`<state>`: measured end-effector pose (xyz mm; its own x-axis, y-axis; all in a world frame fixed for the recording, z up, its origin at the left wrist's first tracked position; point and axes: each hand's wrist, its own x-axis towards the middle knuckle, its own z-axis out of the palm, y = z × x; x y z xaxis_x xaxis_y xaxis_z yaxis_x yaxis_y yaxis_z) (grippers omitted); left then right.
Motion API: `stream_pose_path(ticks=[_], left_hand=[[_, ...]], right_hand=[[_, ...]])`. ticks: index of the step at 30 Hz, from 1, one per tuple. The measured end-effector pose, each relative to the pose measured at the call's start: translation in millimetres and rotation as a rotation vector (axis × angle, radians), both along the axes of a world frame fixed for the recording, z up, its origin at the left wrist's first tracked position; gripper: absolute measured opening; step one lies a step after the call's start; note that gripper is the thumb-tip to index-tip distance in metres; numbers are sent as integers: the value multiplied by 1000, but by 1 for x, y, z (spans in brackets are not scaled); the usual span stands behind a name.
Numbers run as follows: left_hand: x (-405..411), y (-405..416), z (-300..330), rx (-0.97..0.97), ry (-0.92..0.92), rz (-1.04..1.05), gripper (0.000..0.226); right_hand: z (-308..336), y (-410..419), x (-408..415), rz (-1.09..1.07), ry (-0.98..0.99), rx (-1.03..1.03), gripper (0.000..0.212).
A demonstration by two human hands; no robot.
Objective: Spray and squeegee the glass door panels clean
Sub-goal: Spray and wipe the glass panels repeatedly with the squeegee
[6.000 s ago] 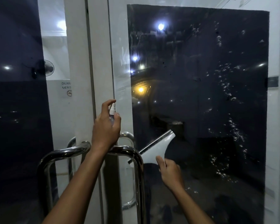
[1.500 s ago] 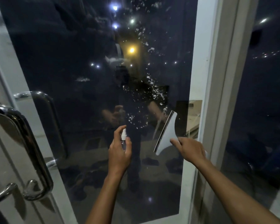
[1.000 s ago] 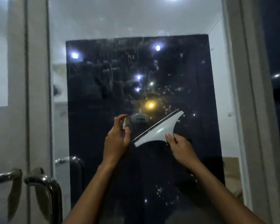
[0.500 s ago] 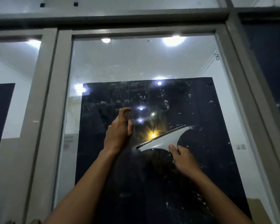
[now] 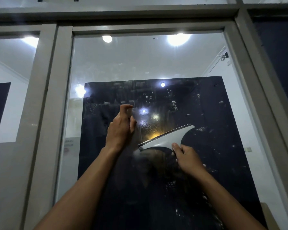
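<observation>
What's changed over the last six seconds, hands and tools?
Both hands rose from beside the door handles to the upper part of the glass panel. A fresh misted patch now shows between them. Unchanged: left hand grips the spray bottle, finger on top; right hand holds the squeegee.

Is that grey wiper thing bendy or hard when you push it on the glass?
Probably hard: the squeegee keeps its flat, flared shape while the right hand holds only its bottom. It looks thin, so likely light. Its dark top edge may be softer, but I can't tell.
</observation>
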<state>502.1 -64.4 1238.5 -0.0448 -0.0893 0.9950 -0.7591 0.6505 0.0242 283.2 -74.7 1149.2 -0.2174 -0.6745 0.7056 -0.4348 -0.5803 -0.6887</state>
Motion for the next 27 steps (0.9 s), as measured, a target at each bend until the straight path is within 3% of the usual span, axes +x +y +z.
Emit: stream_pose_path(ticks=[9,15,21,24,27], left_hand=[[1,0,10,-17,-29,-31,29],[8,-3,5,-35,-20,-88,38],[21,-3,9,-69,0,-108,42],[25,-1,8,-66,-1,-117,43],[28,0,-3,-57,-11,-127,43]], right_hand=[[10,-11,22,113,-110,-13,44],[46,-16,39,-20,-100,-50,48],[134,-44,42,-68,-120,43,81],[145,-40,42,-82,-138,66,72],[100,-34,43,-115,-87,88,62]])
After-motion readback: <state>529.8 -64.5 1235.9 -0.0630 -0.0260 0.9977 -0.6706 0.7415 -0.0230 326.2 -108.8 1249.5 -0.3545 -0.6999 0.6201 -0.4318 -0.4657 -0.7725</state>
